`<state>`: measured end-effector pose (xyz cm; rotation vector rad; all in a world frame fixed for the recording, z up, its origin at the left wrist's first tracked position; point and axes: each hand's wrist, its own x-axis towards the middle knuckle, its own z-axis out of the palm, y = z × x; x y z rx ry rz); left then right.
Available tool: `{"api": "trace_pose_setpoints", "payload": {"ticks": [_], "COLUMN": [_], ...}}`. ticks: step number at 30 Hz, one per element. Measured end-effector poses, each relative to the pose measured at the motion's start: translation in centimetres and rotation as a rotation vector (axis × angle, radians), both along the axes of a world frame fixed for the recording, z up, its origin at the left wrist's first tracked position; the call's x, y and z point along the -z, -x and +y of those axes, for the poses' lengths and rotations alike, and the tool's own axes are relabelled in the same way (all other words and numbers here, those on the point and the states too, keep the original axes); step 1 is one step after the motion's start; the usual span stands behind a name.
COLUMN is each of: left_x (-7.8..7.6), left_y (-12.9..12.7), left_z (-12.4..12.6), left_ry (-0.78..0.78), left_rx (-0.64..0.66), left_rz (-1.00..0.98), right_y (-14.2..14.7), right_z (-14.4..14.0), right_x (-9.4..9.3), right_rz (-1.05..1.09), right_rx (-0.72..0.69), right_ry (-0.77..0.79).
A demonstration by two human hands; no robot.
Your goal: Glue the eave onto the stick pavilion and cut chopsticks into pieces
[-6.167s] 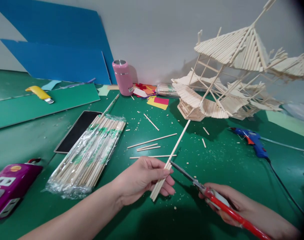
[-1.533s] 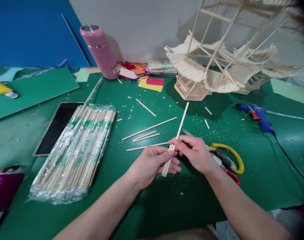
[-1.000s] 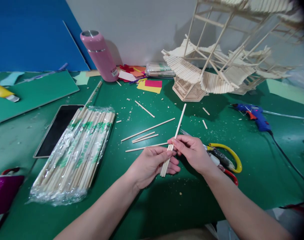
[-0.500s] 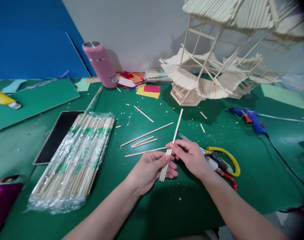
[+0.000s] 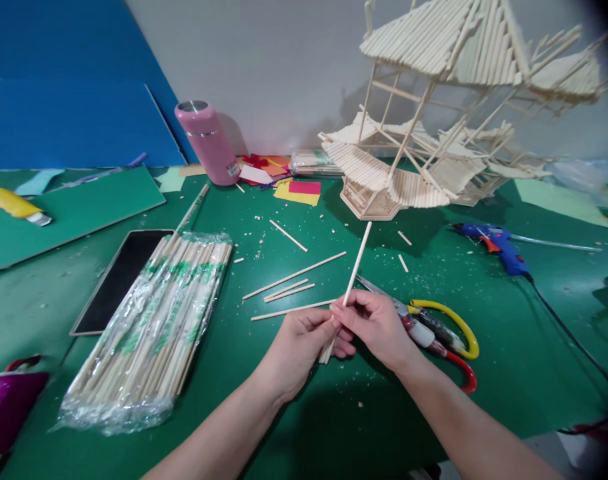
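My left hand (image 5: 304, 340) is closed around a small bundle of short wooden sticks (image 5: 326, 353), whose lower ends poke out below the fingers. Pinched in my right hand (image 5: 374, 323) is a longer wooden stick (image 5: 358, 260), slanting up and away; its lower end meets the bundle, partly hidden by my fingers. Both hands touch each other. Several loose sticks (image 5: 294, 275) lie just beyond them on the green table. Scissors (image 5: 464, 327) with yellow and red handles rest beside my right hand, with other pen-like tools at their handles.
A plastic-wrapped pack of chopsticks (image 5: 149, 333) overlaps a dark tablet (image 5: 119, 287) at left. Behind stand a pink bottle (image 5: 209, 147) and a stick-built pagoda model (image 5: 409, 160). A blue glue gun (image 5: 499, 247) with its cord lies right. A yellow utility knife (image 5: 14, 203) rests far left.
My fingers have drawn closer together, covering the bundle's upper ends. The long stick has shifted slightly. The whole view has tilted up a little.
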<state>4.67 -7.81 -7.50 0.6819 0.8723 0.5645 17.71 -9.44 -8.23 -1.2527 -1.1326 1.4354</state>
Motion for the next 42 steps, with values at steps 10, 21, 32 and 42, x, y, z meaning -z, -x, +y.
{"api": "trace_pose_setpoints", "payload": {"ticks": [10, 21, 32, 42], "left_x": [0.0, 0.0, -0.4, -0.7], "left_y": [0.9, 0.8, 1.4, 1.0], "left_z": [0.1, 0.1, -0.1, -0.3], "left_ry": [0.186, 0.188, -0.028, -0.197], "left_rx": [0.173, 0.200, 0.376, 0.455], "left_rz": [-0.180, -0.210, -0.218, -0.096], "right_y": [-1.1, -1.2, -1.7, -2.0], "right_z": [0.7, 0.8, 0.8, 0.8], "right_x": [-0.4, -0.5, -0.8, -1.1], "right_rz": [-0.198, -0.197, -0.145, -0.030], "right_rx": [0.166, 0.170, 0.148, 0.122], "right_ry": [-0.005, 0.006, 0.038, 0.061]}}
